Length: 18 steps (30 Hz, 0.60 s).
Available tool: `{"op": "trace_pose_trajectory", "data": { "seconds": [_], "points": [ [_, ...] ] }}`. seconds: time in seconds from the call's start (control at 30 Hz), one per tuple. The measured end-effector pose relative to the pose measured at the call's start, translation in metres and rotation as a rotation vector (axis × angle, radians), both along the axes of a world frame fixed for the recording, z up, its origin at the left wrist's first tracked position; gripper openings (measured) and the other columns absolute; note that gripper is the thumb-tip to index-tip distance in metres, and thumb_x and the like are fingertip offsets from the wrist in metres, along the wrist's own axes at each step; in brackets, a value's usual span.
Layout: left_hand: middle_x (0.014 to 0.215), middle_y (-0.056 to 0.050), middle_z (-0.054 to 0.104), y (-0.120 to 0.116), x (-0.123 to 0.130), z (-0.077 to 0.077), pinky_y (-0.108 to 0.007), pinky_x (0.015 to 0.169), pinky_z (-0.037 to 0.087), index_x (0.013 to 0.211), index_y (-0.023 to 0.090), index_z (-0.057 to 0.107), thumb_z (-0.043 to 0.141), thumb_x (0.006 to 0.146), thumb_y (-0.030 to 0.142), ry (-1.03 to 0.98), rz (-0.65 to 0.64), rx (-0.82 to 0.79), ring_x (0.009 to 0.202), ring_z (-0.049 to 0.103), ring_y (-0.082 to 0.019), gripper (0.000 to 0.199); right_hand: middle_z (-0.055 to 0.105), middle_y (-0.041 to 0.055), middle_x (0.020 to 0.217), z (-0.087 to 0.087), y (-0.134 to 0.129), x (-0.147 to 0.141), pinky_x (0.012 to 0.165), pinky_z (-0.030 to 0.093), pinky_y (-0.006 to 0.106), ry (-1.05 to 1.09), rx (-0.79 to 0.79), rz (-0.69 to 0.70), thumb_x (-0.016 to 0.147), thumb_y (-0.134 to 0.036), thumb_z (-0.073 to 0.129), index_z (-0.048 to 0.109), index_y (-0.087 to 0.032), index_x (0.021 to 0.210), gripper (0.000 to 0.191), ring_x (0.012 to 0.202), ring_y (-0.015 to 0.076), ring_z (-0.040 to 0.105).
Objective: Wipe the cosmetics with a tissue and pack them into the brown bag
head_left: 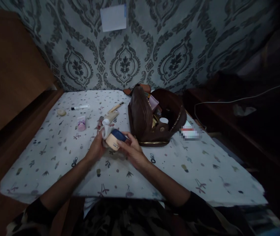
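Between my hands, above the table, is a small cream-coloured jar (112,142) with a dark blue lid, tilted on its side. My right hand (134,151) grips it from the right, thumb on the front. My left hand (96,146) is closed around a crumpled white cloth (106,131), pressed against the jar's left side. Just beyond them lie a pale tube (110,118) with a white cap and a small reddish item I cannot make out. To the right stands an open brown leather bag (140,114) holding a pink box, a white-lidded container and other small items.
A pink-capped tube (81,123), a round pale object (61,112), a slim white tube with a black end (80,107) and a thin brush-like stick (115,107) lie on the patterned tablecloth (169,177). A cable (243,98) runs at the right.
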<state>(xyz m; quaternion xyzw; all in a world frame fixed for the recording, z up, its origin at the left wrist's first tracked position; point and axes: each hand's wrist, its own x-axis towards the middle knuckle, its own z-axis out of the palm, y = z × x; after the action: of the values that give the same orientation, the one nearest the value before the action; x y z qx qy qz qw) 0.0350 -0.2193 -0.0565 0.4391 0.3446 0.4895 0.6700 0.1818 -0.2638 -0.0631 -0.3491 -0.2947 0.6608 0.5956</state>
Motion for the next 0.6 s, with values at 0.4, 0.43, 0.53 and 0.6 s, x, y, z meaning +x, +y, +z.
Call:
{"op": "trace_pose_trajectory", "data": {
  "seconds": [0.4, 0.43, 0.53, 0.6],
  "points": [
    [0.155, -0.007, 0.042, -0.007, -0.007, 0.012, -0.041, 0.112, 0.037, 0.148, 0.029, 0.043, 0.069, 0.085, 0.045, 0.158, -0.248, 0.09, 0.141, 0.041, -0.03, 0.07, 0.071, 0.0024, 0.105, -0.009, 0.004, 0.002, 0.09, 0.052, 0.034, -0.146, 0.069, -0.131, 0.063, -0.037, 0.086, 0.056, -0.024, 0.102, 0.051, 0.096, 0.0186, 0.066],
    [0.155, -0.008, 0.042, -0.007, -0.007, 0.011, -0.04, 0.111, 0.038, 0.149, 0.029, 0.04, 0.07, 0.084, 0.045, 0.167, -0.258, 0.079, 0.14, 0.042, -0.031, 0.073, 0.07, 0.0027, 0.107, -0.009, 0.004, 0.002, 0.091, 0.052, 0.034, -0.152, 0.082, -0.128, 0.064, -0.038, 0.086, 0.057, -0.024, 0.102, 0.05, 0.097, 0.0188, 0.066],
    [0.147, -0.01, 0.05, -0.009, -0.006, 0.007, -0.039, 0.105, 0.043, 0.149, 0.028, 0.038, 0.074, 0.08, 0.043, 0.211, -0.265, 0.066, 0.13, 0.052, -0.029, 0.079, 0.069, 0.0042, 0.112, -0.007, 0.002, 0.002, 0.097, 0.049, 0.035, -0.204, 0.124, -0.118, 0.069, -0.043, 0.082, 0.062, -0.023, 0.105, 0.046, 0.106, 0.0206, 0.063],
    [0.138, -0.011, 0.056, -0.008, -0.006, 0.003, -0.037, 0.099, 0.047, 0.146, 0.026, 0.04, 0.077, 0.078, 0.042, 0.217, -0.253, 0.053, 0.119, 0.059, -0.027, 0.079, 0.066, 0.0058, 0.118, -0.006, 0.001, 0.003, 0.101, 0.048, 0.037, -0.264, 0.151, -0.09, 0.075, -0.047, 0.077, 0.064, -0.023, 0.113, 0.046, 0.113, 0.0222, 0.061]
  ]
}}
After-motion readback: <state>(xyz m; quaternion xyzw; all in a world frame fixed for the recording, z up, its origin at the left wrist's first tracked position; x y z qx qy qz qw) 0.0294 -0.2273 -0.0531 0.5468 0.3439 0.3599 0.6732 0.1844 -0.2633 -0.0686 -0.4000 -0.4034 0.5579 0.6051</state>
